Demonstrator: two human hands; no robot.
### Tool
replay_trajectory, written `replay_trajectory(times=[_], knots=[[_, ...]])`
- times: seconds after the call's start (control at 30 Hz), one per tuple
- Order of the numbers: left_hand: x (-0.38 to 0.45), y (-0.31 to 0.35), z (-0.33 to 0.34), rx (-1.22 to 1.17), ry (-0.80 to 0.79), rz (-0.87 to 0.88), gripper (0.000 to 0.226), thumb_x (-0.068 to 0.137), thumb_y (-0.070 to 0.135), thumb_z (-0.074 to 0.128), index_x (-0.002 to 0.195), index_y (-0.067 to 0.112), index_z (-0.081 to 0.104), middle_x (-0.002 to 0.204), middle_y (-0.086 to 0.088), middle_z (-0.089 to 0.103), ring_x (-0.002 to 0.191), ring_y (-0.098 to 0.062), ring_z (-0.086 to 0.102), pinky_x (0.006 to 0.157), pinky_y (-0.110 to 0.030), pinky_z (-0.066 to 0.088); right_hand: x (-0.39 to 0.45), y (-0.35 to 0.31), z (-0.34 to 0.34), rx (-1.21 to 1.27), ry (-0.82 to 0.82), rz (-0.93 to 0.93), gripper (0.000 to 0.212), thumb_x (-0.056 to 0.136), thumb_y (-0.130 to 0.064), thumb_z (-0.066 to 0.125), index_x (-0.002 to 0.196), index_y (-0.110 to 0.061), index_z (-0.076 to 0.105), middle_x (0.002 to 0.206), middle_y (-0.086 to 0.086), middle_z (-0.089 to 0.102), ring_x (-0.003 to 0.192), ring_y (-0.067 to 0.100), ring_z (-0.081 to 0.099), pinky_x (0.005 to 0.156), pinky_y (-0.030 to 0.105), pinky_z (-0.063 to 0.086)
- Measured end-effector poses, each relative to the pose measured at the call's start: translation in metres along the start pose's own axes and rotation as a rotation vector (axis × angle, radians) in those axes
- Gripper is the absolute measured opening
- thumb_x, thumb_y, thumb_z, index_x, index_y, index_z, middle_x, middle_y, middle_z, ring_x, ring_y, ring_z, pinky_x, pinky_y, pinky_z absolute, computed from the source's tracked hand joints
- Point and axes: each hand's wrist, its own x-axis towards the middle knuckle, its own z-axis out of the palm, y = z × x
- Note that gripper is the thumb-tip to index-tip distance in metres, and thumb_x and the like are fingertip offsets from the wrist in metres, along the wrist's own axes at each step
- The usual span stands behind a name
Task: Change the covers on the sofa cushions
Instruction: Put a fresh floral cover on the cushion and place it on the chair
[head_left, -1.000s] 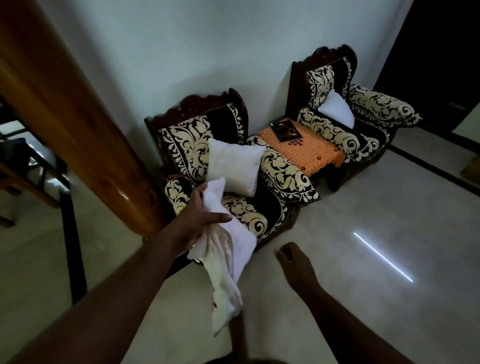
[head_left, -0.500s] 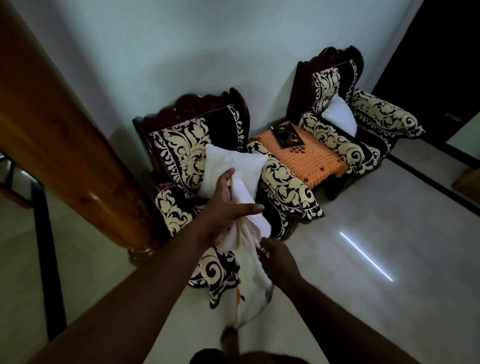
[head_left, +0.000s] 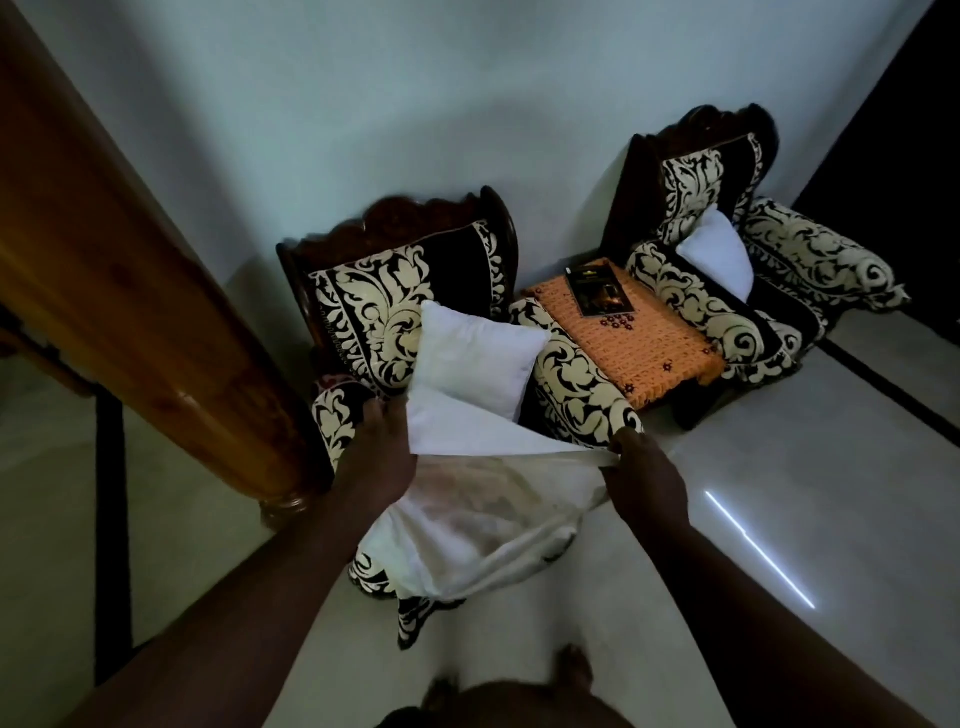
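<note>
From the head view, the person stands before a dark armchair (head_left: 400, 312) patterned in black and cream, and both hands hold a white cushion cover (head_left: 467, 525) stretched wide between them. The left hand (head_left: 382, 457) grips the cover's left edge, its fingers curled round the cloth just in front of the chair's left armrest. The right hand (head_left: 641, 475) pinches the cover's right corner, pulling the top edge taut into a thin band near the chair's right armrest. The cover hangs below the hands in a loose, slightly see-through sag over the front of the seat, and its open mouth faces the chair.

A bare white cushion (head_left: 478, 358) stands tilted on the seat against the backrest, just beyond the cover's far edge; whether cloth and cushion touch cannot be told. To the right of this chair stands a small table under an orange cloth (head_left: 644, 343), with a dark booklet (head_left: 597, 288) lying on its far end. Farther right sits a second armchair (head_left: 737, 260) of the same pattern, with another white cushion (head_left: 719, 254) leaning on its seat. A thick wooden post (head_left: 130, 291) slants across the left side, and a thin bright streak of light (head_left: 758, 551) lies on the pale floor (head_left: 779, 457) at right. The person's feet show at the bottom edge
</note>
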Motion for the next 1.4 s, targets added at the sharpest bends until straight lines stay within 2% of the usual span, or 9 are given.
replay_trajectory(times=[0.2, 0.37, 0.57, 0.73, 0.83, 1.1, 1.2, 1.3, 1.4], knots=[[0.021, 0.031, 0.001, 0.258, -0.001, 0.042, 0.026, 0.091, 0.041, 0.068, 0.106, 0.021, 0.061, 0.107, -0.002, 0.065, 0.101, -0.025, 0.064, 0.079, -0.036, 0.052, 0.049, 0.028, -0.004, 0.579, -0.389, 0.393, 0.007, 0.097, -0.022, 0.058, 0.099, -0.017, 0.063, 0.096, 0.013, 0.066, 0.080, 0.032, 0.066, 0.070, 0.053, 0.062], [0.030, 0.055, 0.027, -0.146, -0.028, -0.234, 0.021, 0.092, 0.037, 0.069, 0.092, 0.016, 0.072, 0.083, -0.002, 0.069, 0.079, -0.021, 0.065, 0.068, -0.032, 0.049, 0.075, 0.034, 0.003, 0.901, -0.451, 0.565, 0.013, 0.098, -0.016, 0.050, 0.106, -0.014, 0.061, 0.103, 0.017, 0.064, 0.091, 0.037, 0.066, 0.071, 0.055, 0.062], [0.040, 0.071, 0.057, -1.024, -0.018, -0.788, 0.025, 0.089, 0.023, 0.066, 0.101, 0.002, 0.072, 0.096, -0.016, 0.072, 0.088, -0.034, 0.067, 0.075, -0.037, 0.049, 0.105, 0.048, 0.025, 0.136, -0.290, -0.164, 0.015, 0.100, -0.029, 0.054, 0.111, -0.019, 0.057, 0.097, 0.007, 0.069, 0.087, 0.029, 0.066, 0.072, 0.037, 0.051], [0.070, 0.074, 0.054, -0.947, 0.301, -0.952, 0.031, 0.100, 0.011, 0.051, 0.128, 0.004, 0.063, 0.120, -0.018, 0.065, 0.107, -0.037, 0.061, 0.082, -0.033, 0.044, 0.137, 0.054, 0.047, -0.359, -0.625, -0.514, 0.016, 0.097, -0.030, 0.057, 0.108, -0.018, 0.057, 0.107, 0.006, 0.067, 0.096, 0.027, 0.067, 0.073, 0.035, 0.055], [0.086, 0.058, 0.061, -0.822, 0.301, -0.979, 0.032, 0.102, 0.015, 0.046, 0.130, 0.008, 0.060, 0.127, -0.019, 0.064, 0.113, -0.040, 0.061, 0.088, -0.035, 0.046, 0.158, 0.041, 0.060, -0.094, -0.561, -0.302, 0.011, 0.098, -0.028, 0.056, 0.100, -0.018, 0.062, 0.097, 0.006, 0.067, 0.088, 0.027, 0.067, 0.076, 0.039, 0.058], [0.112, 0.021, 0.076, 0.039, -0.041, -0.427, 0.030, 0.103, 0.041, 0.042, 0.122, 0.023, 0.057, 0.112, -0.004, 0.069, 0.102, -0.027, 0.068, 0.078, -0.036, 0.050, 0.199, -0.040, 0.078, 0.879, -0.235, 0.552, 0.025, 0.098, -0.009, 0.041, 0.093, -0.015, 0.066, 0.094, 0.016, 0.065, 0.080, 0.029, 0.061, 0.079, 0.044, 0.053], [0.127, 0.017, 0.071, -0.011, 0.082, -0.405, 0.026, 0.103, 0.035, 0.045, 0.120, 0.019, 0.057, 0.120, -0.006, 0.061, 0.101, -0.029, 0.065, 0.071, -0.036, 0.047, 0.212, -0.062, 0.088, 0.648, -0.134, 0.314, 0.019, 0.103, -0.018, 0.043, 0.107, -0.010, 0.059, 0.099, 0.018, 0.066, 0.086, 0.030, 0.063, 0.080, 0.045, 0.055], [0.142, 0.000, 0.069, -0.299, 0.290, -0.600, 0.019, 0.100, 0.025, 0.052, 0.115, 0.014, 0.057, 0.112, -0.011, 0.065, 0.095, -0.036, 0.066, 0.066, -0.035, 0.041, 0.213, -0.063, 0.103, -0.095, -0.341, -0.168, 0.018, 0.104, -0.032, 0.039, 0.110, -0.024, 0.054, 0.095, 0.004, 0.068, 0.085, 0.026, 0.067, 0.072, 0.037, 0.054], [0.146, -0.021, 0.072, -0.243, 0.139, -0.674, 0.021, 0.101, 0.021, 0.044, 0.121, 0.016, 0.052, 0.108, -0.011, 0.070, 0.097, -0.036, 0.068, 0.071, -0.038, 0.046, 0.218, -0.060, 0.111, -0.320, -0.472, -0.197, 0.025, 0.102, -0.033, 0.037, 0.113, -0.025, 0.058, 0.106, 0.005, 0.070, 0.096, 0.029, 0.067, 0.078, 0.037, 0.052]])
